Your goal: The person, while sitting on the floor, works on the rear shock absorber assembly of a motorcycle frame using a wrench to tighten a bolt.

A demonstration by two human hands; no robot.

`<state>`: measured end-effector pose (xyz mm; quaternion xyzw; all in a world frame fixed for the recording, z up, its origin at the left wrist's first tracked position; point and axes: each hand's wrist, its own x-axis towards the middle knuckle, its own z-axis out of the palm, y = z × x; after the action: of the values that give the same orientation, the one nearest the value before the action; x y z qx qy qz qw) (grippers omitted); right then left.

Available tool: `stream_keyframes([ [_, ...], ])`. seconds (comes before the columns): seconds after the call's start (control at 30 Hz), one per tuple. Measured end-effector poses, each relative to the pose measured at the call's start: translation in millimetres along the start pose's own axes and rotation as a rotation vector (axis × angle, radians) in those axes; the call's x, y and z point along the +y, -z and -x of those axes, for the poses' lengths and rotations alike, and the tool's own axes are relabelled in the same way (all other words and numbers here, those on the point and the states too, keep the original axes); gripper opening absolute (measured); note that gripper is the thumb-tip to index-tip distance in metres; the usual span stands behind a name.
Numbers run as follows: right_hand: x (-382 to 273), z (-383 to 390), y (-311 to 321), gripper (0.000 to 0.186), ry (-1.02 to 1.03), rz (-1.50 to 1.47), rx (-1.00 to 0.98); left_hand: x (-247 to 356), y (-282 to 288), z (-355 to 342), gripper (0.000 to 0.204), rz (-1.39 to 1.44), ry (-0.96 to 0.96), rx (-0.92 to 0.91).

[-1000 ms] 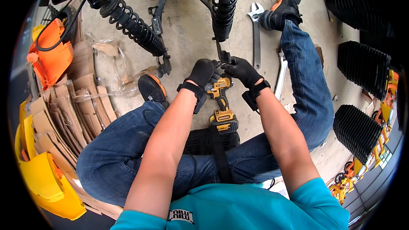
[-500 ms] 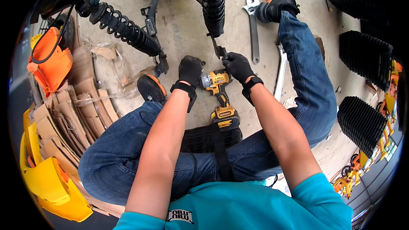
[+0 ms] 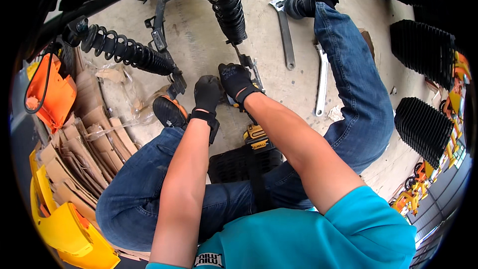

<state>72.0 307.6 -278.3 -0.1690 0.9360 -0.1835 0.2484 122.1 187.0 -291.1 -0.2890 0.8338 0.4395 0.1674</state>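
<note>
Both my hands wear black gloves and meet in front of me, above the floor between my legs. My left hand [image 3: 207,92] is closed, its fingertips near the right one; whatever it may grip is hidden. My right hand [image 3: 235,78] is closed too, its fingers curled toward the left hand, and I cannot make out what is in them. Just beyond it hangs the lower bracket [image 3: 246,61] of a black coil-spring shock absorber [image 3: 225,7]. A yellow and black cordless power tool [image 3: 255,133] stands below my hands, mostly covered by my right hand and forearm.
Another shock absorber [image 3: 130,51] slants down at the left from a black frame [image 3: 159,12]. An adjustable wrench [image 3: 286,35] and a second wrench [image 3: 321,84] lie by my right leg. Flattened cardboard [image 3: 82,139] and yellow plastic panels [image 3: 64,226] line the left side.
My right hand has moved left, away from the shock's lower bracket, to beside my left hand. Its forearm now covers most of the power tool. The whole view has shifted slightly.
</note>
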Motion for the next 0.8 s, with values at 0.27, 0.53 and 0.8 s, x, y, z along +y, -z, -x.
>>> stream_keyframes([
  [0.27, 22.0, 22.2, 21.0, 0.019, -0.326, 0.013, -0.106, 1.5, -2.6, 3.8, 0.019, 0.253, 0.158, -0.183],
  [0.53, 89.2, 10.4, 41.0, 0.020, -0.526, -0.556, 0.211, -19.7, -23.1, -4.3, 0.018, 0.106, -0.180, -0.119],
  [0.8, 132.8, -4.1, 49.5, 0.021, -0.486, -0.939, 0.260, 14.7, -12.7, -7.9, 0.018, 0.140, -0.095, -0.231],
])
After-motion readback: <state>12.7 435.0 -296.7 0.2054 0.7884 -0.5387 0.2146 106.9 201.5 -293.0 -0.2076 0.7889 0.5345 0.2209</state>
